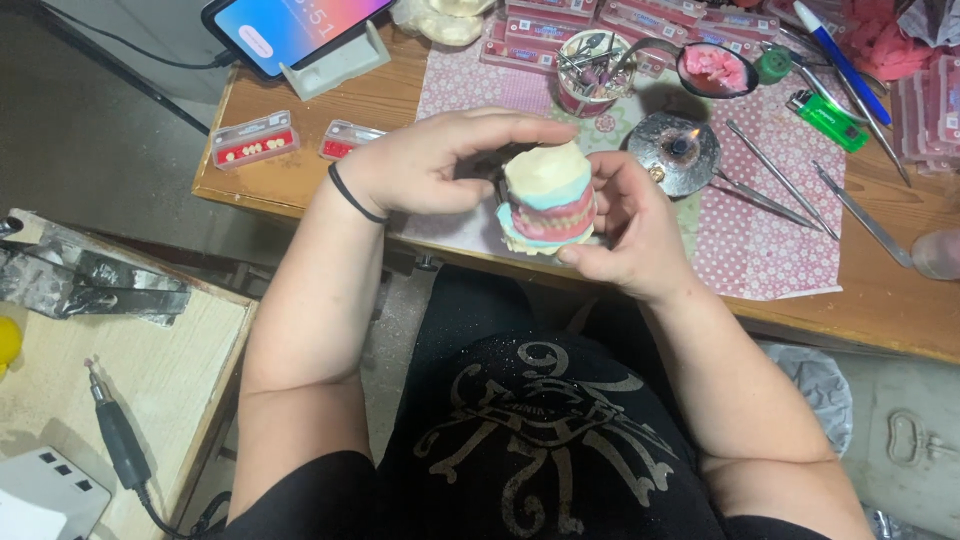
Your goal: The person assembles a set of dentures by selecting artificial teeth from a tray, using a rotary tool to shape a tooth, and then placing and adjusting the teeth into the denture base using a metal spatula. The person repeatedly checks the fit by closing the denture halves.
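Head view: I am holding a dental model (pixel 547 200) between both hands, just above the near edge of the tabletop (pixel 890 300). My left hand (pixel 430 165) is closing around its left side and top, fingers curling over the cream cap. My right hand (pixel 630 225) is cupping its right side and base, thumb pressing low on the front. The model is standing upright, showing cream, blue and pink layers with a row of teeth. Just behind it, a small metal burner (pixel 675 150) is sitting on a pink patterned mat (pixel 770 240), with thin metal tools (pixel 775 175) lying to its right. A phone (pixel 290 25) is leaning in a stand at the far left.
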